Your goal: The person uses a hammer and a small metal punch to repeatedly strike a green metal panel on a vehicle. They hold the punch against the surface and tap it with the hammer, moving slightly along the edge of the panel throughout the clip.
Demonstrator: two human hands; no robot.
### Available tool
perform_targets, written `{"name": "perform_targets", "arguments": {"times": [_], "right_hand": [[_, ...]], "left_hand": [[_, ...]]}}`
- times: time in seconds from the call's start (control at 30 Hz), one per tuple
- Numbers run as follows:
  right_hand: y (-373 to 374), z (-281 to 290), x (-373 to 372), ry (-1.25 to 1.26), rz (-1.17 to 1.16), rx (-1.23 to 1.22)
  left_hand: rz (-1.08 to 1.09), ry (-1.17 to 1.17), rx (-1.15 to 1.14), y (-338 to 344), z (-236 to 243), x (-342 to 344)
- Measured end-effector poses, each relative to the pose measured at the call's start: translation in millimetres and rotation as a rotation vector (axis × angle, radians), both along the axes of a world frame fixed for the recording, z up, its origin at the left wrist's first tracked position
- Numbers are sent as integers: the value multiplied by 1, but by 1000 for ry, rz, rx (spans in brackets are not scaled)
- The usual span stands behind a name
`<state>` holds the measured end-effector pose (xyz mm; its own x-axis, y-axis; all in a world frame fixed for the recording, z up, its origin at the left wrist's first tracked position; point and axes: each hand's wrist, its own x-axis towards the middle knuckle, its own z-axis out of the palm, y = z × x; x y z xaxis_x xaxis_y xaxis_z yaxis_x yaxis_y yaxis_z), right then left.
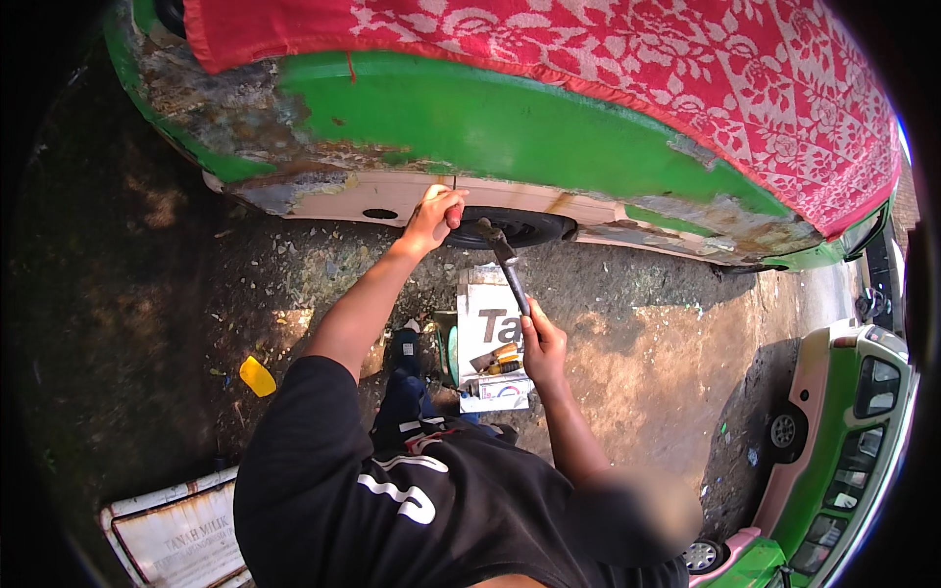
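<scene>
My left hand (430,218) grips a red-handled tool (455,215), its thin dark shaft upright against the pale lower band of a patched green vehicle body (368,113), just above a black tyre (529,224). My right hand (545,351) is closed round the handle of a hammer (506,259), whose head is beside the tyre in the picture, a short way right of my left hand. Below, a printed sheet (480,300) lies on the ground with small tools (503,363) on it.
A pink patterned cloth (667,59) drapes over the vehicle. A yellow plastic piece (257,376) lies at left, and a rusty white sign board (172,514) at bottom left. A green and pink van (825,431) stands at right. My feet are on stained, littered ground.
</scene>
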<state>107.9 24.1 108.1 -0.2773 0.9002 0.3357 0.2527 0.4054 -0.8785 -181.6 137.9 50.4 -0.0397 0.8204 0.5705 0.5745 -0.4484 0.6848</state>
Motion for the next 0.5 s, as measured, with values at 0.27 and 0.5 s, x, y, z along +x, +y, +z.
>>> {"name": "perform_targets", "arguments": {"times": [0.27,0.5], "right_hand": [[2,36,-11,-51,110,-118],[1,29,-11,-87,129,-158]], "left_hand": [[-48,147,-27,-7,2,-6],[-78,-15,-100,-5,8,-3]]}}
